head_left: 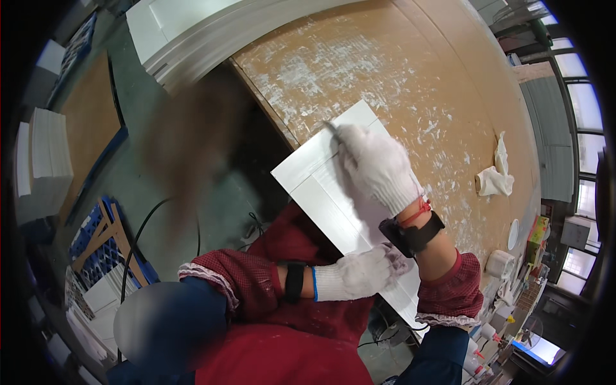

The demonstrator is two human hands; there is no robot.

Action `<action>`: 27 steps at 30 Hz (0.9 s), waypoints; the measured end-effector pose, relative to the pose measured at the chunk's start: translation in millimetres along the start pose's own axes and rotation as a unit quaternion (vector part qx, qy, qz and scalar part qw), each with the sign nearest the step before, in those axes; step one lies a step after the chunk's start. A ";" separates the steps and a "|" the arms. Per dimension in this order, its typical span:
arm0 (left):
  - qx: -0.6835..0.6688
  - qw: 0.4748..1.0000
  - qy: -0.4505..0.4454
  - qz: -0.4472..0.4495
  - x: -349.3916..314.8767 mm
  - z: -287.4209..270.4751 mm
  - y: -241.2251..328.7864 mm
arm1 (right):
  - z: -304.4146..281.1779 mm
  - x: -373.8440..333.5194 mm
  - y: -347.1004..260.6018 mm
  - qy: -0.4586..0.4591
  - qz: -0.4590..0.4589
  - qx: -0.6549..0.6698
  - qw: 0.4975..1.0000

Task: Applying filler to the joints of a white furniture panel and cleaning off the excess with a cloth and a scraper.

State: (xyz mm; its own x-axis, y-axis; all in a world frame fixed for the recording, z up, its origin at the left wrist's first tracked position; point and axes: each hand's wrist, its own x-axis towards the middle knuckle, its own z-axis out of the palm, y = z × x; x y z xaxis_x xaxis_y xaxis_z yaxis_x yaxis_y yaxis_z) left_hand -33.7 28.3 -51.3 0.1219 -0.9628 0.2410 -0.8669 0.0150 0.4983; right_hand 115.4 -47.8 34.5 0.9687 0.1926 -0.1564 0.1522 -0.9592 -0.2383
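Note:
A white panel [326, 204] with a raised frame, like a cabinet door, lies slantwise on the worktable's near left edge, its left side jutting past it. My right hand [375, 160], in a white knit glove, is closed around a thin grey tool [332, 129] over the panel's far end. Only the tool's tip shows, so its kind is unclear. Lower down, my left hand [366, 274], gloved too, reaches across the panel and holds it with curled fingers. Its fingertips are partly shaded beside my right forearm.
White flakes cover the brown worktable [475, 96]. Stacked white panels [186, 38] stand at its far left, a crumpled cloth [495, 176] at right. Bottles and boxes crowd the lower right. A blurred brown shape [192, 135] hangs at left, above a floor with blue pallets [96, 237] and cables.

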 end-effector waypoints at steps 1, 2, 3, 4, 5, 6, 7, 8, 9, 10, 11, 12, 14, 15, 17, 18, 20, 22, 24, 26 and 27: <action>-0.001 1.000 -0.001 -0.006 -1.6 4.7 0.0 | 1.8 3.7 3.9 -0.003 -0.004 0.003 1.000; 0.155 0.987 0.046 -0.003 -1.6 10.5 -0.5 | -0.1 6.1 14.4 0.035 0.031 0.006 0.999; 0.233 0.970 0.067 -0.001 -1.1 11.7 -0.8 | -1.4 9.9 25.7 0.076 0.064 0.010 0.995; 0.311 0.946 0.090 -0.003 0.0 13.0 -1.9 | -1.9 13.5 35.6 0.065 0.060 0.014 0.996; 0.264 0.963 0.054 -0.004 -0.6 13.7 -1.7 | -2.7 13.1 26.0 0.062 0.056 0.016 0.996; 0.217 0.976 0.019 -0.006 -0.7 13.8 -2.0 | -6.8 9.9 8.1 0.071 0.053 0.035 0.995; 0.169 0.986 -0.015 -0.008 -0.7 13.9 -2.4 | -8.1 5.7 -2.6 0.080 0.050 0.054 0.994; 0.119 0.992 -0.050 -0.002 -1.4 13.2 -0.2 | -2.7 -1.8 -2.5 0.070 -0.043 0.056 0.995; 0.093 0.993 -0.068 0.005 -1.9 12.6 1.8 | 2.4 -4.5 -4.2 0.051 -0.072 0.080 0.993; 0.068 0.994 -0.086 0.007 -2.0 12.2 1.9 | 3.3 -3.2 -3.1 0.051 -0.033 0.055 0.997; 0.072 0.997 -0.032 0.002 -0.6 11.8 -0.2 | 3.9 2.1 -0.9 0.050 0.003 0.031 0.998; 0.077 0.997 0.023 -0.004 0.5 11.7 -1.0 | 2.3 5.7 2.7 0.078 0.036 0.000 0.996; 0.122 0.992 0.028 -0.017 2.0 16.0 1.1 | -9.9 19.7 23.3 0.046 0.050 0.030 0.997; 0.167 0.985 0.034 -0.029 2.8 19.0 2.4 | -5.7 18.4 23.6 0.047 0.050 0.029 0.997; 0.255 0.964 0.044 -0.056 3.5 20.9 5.4 | 3.0 9.8 13.3 0.029 0.041 -0.006 0.999; 0.275 0.958 0.044 -0.064 2.0 19.9 6.1 | 6.6 1.2 14.8 0.107 -0.069 -0.010 0.992; 0.214 0.973 0.076 -0.048 3.3 4.1 4.1 | 3.0 6.5 22.2 0.096 0.015 -0.022 0.995; 0.132 0.985 0.104 -0.024 4.6 0.8 1.1 | -1.6 16.6 36.3 0.096 0.067 -0.013 0.993; -0.002 0.990 0.141 -0.031 10.8 33.0 1.0 | -7.2 18.2 28.9 0.085 0.079 0.009 0.993; -0.134 0.974 0.179 -0.038 20.9 64.7 -2.1 | -13.0 14.2 24.3 0.075 0.089 0.029 0.993; -0.168 0.967 0.187 -0.040 19.6 62.2 -2.3 | -14.2 3.2 24.2 0.074 0.074 0.044 0.994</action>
State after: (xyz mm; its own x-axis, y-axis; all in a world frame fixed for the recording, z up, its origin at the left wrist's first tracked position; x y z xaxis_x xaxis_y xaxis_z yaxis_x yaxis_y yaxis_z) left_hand -59.4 -7.4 -99.5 0.4033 -0.8002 0.4438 -0.6494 0.0914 0.7549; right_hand 125.0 -73.3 41.9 0.9984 0.0115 -0.0546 -0.0058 -0.9518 -0.3068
